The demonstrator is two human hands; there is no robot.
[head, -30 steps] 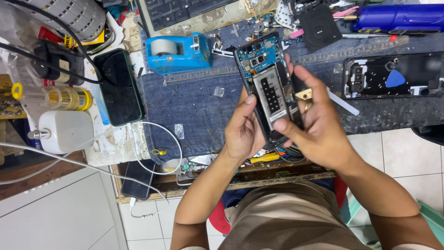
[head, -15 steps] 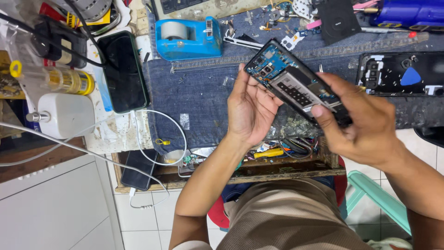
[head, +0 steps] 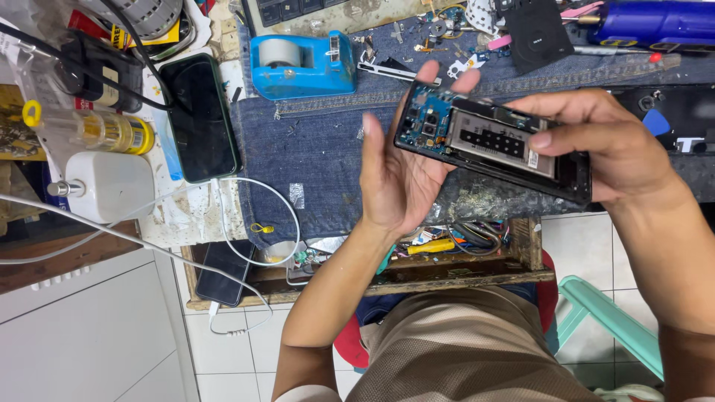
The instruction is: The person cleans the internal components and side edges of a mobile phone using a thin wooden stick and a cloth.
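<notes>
We hold an opened smartphone (head: 493, 147), its back cover off so the blue circuit board and the silver-grey battery show, above the denim mat (head: 320, 149) that covers the workbench. Our right hand (head: 603, 145) is clamped on the phone's lower end, fingers curled over its top edge and a fingertip pressed on the battery. Our left hand (head: 398, 175) lies open under the board end, palm up and fingers spread apart, the thumb standing clear at the left and the fingertips rising behind the phone's upper corner; the phone's edge rests against the palm, but the hand is not closed on it. The phone lies nearly level, tilted a little down to the right. On the mat behind it sits a blue tape dispenser (head: 302, 65), with small screws and metal parts scattered just beside. Left of the mat a dark smartphone (head: 199, 117) lies face up, a white cable (head: 261, 216) looping from below it toward a second phone (head: 221, 272) at the bench's front edge. Further left stand a white charger block (head: 108, 186) and a yellow-labelled bottle (head: 112, 132). At far right another opened phone frame (head: 670, 123) lies on the mat, partly hidden by our right hand.
</notes>
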